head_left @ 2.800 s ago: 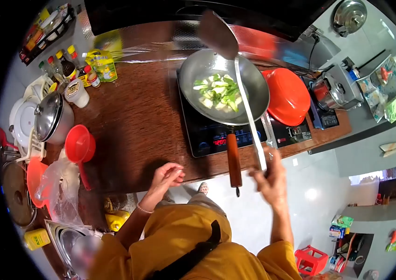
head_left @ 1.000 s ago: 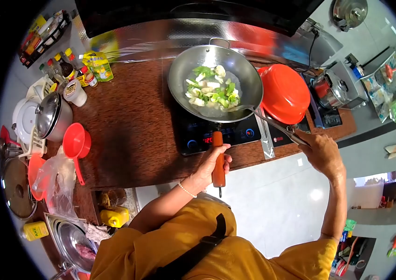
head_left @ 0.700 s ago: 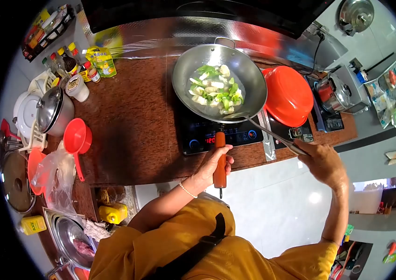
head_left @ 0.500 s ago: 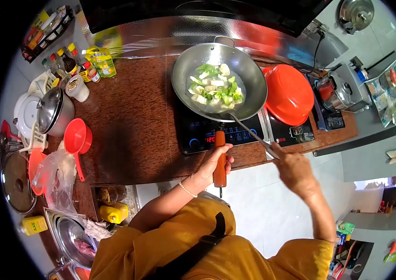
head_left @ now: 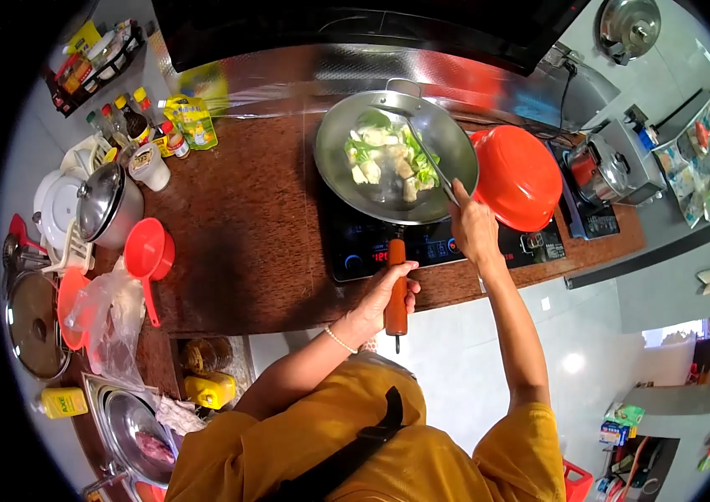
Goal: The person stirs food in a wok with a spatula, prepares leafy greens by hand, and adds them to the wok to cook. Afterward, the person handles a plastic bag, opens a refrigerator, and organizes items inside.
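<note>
Wok and spatula in use, seen from the head-worn camera. The wok (head_left: 460, 149), the landmark for all places below, sits over a black induction hob (head_left: 350, 244), its wooden handle (head_left: 397, 251) pointing toward the wearer. Left hand (head_left: 378, 299): curled around this handle on the near side of the wok, thumb lying across the top and fingers wrapped about the grip; a beaded bracelet (head_left: 340, 340) circles the wrist. Right hand (head_left: 477, 227): fingers bent in around the end of a metal spatula (head_left: 427, 151), at the wok's near right rim. The spatula's shaft slants across the inside of the wok toward its far wall; the blade is poorly seen, and whether it touches the metal cannot be told. Chopped green and pale vegetables (head_left: 381, 161) lie in a loose heap in the middle of the wok. Just right of the wok is an upturned red basin (head_left: 524, 177); farther right stands a metal pot (head_left: 599, 167). Well left of the wok are a lidded pot (head_left: 117, 212) and a red dipper (head_left: 150, 248); sauce bottles (head_left: 135, 124) stand beyond these, also left of the wok.
</note>
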The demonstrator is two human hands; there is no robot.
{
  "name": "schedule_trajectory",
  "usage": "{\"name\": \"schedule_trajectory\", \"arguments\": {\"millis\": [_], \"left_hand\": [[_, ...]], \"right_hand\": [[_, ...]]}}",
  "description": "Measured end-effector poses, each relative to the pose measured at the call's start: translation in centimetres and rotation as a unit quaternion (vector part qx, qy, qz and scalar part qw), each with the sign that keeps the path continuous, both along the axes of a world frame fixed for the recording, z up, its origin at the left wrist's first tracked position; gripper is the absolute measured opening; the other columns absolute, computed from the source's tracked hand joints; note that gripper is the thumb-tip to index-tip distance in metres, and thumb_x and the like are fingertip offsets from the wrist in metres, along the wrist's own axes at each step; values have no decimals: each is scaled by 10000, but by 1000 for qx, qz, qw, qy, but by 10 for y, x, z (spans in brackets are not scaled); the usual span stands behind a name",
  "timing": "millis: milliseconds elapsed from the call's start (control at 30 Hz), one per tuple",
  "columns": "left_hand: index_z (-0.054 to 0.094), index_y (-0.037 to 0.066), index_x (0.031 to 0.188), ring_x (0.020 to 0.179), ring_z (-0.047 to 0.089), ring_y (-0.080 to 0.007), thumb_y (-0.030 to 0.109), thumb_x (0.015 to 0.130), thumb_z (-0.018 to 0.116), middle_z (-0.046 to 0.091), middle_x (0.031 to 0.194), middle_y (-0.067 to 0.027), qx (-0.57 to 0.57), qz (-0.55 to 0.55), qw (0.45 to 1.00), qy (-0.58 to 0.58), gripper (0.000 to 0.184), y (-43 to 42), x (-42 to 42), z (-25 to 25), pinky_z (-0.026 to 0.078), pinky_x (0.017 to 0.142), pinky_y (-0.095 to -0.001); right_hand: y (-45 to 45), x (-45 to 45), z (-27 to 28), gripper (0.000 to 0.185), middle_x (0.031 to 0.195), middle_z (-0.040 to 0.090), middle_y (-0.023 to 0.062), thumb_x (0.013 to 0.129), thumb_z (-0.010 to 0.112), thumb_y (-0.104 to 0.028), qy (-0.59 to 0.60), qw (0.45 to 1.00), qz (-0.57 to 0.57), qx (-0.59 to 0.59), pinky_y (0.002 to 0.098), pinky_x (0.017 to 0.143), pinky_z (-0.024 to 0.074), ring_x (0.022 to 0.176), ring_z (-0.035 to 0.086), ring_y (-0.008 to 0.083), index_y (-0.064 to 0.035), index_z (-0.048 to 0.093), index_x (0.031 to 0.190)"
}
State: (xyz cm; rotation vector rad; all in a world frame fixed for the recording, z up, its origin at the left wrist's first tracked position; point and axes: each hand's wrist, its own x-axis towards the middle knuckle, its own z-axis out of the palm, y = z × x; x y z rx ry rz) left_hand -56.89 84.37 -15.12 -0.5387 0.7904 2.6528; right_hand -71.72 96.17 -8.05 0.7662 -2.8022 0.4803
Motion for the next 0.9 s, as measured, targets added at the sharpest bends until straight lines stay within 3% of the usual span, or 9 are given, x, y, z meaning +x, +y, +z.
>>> {"name": "schedule_trajectory", "arguments": {"millis": [200,333,467,567,600,667,733,800,900], "left_hand": [[490,102,1129,508,479,-103,331,807,595,523,731,-30,-10,-1,1000,-4,408,-1,0,2,421,481,-236],[496,106,1122,506,476,-103,330,807,596,521,731,-30,-8,0,1000,-4,399,-3,1,3,420,480,-236],[494,114,1127,510,474,-103,330,808,595,518,732,-28,4,-1,1000,-4,398,-3,0,2,419,481,-234],[490,115,1133,515,473,-102,330,812,589,516,732,-27,8,-5,1000,-2,398,-3,0,3,418,484,-232],[488,113,1135,516,472,-101,329,814,586,515,731,-27,8,-6,1000,-2,400,-3,1,4,418,485,-231],[482,109,1140,517,471,-100,328,817,580,514,730,-26,9,-6,1000,0,402,-3,0,5,418,487,-231],[477,105,1144,517,470,-100,327,820,575,514,730,-26,10,-6,1000,2,405,-3,1,4,417,489,-231],[474,103,1147,518,471,-99,323,822,573,513,729,-25,11,-9,1000,4,405,-3,0,1,419,491,-232],[476,103,1144,518,474,-98,316,822,573,517,727,-27,10,-7,1000,11,398,-4,0,2,422,491,-234]], "right_hand": [[-21,-20,-8,370,783,601,254,845,503,-195,-42,998,-16,54,487,684,461,795,582,412,-105,487,1203],[-6,-5,-21,287,742,608,236,835,512,-161,-17,993,31,116,465,642,481,733,605,390,-98,506,1115],[16,29,31,361,761,632,175,827,544,-229,-70,976,-15,205,436,654,501,731,625,340,-173,501,1181],[41,25,75,291,769,641,136,824,542,-308,-40,958,-69,275,403,676,516,733,635,293,-240,581,1103],[50,27,88,265,760,638,136,822,535,-305,19,960,-66,273,402,672,516,716,635,286,-226,603,1065],[64,19,104,330,786,612,115,761,586,-202,60,952,-78,290,375,656,505,718,617,283,-210,616,1089],[64,17,131,395,839,582,136,733,540,-70,97,962,-24,253,387,646,499,706,611,293,-215,621,1091],[57,9,154,454,897,566,168,709,500,13,100,950,4,296,402,635,492,713,606,306,-210,629,1082],[43,-10,172,387,900,575,158,720,503,24,167,898,84,398,371,591,470,708,599,301,-190,663,1001]]}}
